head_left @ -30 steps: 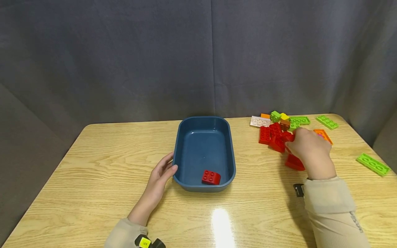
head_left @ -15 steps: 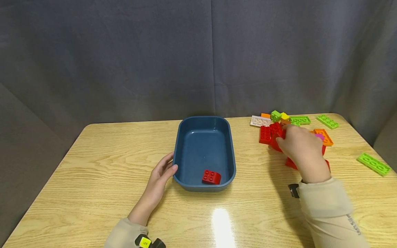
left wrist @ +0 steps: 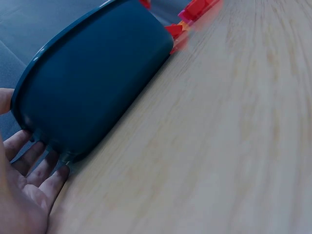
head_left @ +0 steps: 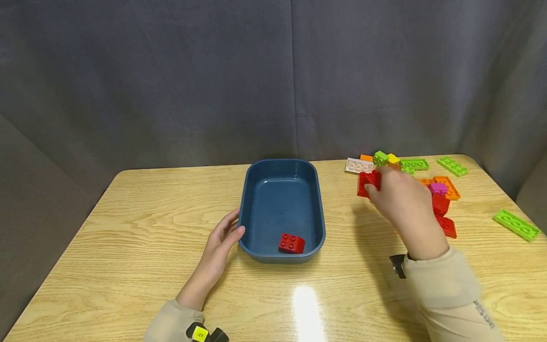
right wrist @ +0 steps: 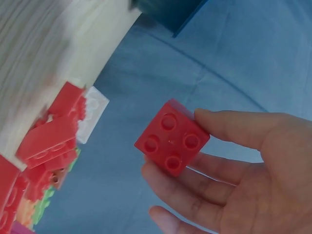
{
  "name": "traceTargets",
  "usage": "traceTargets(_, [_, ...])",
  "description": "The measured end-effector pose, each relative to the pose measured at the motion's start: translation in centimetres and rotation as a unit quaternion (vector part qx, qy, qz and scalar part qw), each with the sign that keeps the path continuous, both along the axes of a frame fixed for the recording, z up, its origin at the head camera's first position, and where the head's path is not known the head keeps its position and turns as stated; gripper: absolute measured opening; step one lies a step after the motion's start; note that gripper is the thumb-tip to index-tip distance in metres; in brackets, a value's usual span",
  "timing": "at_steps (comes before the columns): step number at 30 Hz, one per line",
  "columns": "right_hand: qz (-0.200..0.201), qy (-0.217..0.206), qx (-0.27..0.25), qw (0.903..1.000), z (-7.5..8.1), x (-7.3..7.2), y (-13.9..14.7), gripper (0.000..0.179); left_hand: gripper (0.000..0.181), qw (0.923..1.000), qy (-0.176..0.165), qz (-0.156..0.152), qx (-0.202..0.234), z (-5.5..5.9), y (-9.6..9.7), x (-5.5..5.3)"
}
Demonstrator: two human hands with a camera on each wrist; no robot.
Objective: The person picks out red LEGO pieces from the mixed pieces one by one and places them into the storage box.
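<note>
My right hand (head_left: 401, 199) is raised over the brick pile at the right. Its thumb and fingers pinch a red toy brick (right wrist: 172, 142), whose studded face shows in the right wrist view. Other red bricks (right wrist: 48, 139) lie on the table below that hand. My left hand (head_left: 220, 247) rests at the left side of a dark blue bin (head_left: 280, 259), with its thumb at the rim. In the left wrist view its fingertips touch the bin's outer wall, spread and fairly straight. One red brick (head_left: 292, 243) lies inside the bin, near its front right corner.
Green (head_left: 380, 158), yellow and orange bricks sit along the table's back edge, beside a pale plate (head_left: 359, 166). An orange plate (head_left: 447, 188) and a pink brick (head_left: 438, 188) lie farther right. A green plate (head_left: 517, 225) is near the right edge. A grey curtain (head_left: 273, 80) hangs behind.
My right hand has moved left across the pile and now holds a red brick up. Red bricks at the right have come into view from under it. The left hand and the bin stay put.
</note>
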State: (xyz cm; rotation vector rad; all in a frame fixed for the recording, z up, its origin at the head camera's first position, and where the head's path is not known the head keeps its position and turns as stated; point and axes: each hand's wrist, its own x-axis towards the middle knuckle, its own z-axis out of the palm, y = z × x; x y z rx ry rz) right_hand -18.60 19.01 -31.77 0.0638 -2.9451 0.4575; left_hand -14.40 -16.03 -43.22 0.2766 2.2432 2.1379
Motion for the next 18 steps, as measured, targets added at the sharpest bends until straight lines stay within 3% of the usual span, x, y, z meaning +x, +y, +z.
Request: traceTargets(18, [0.042, 0.083, 0.027, 0.9953, 0.4, 1.7, -3.5, 0.031, 0.051, 1.0, -0.002, -0.002, -0.003, 0.0, 0.0, 0.0])
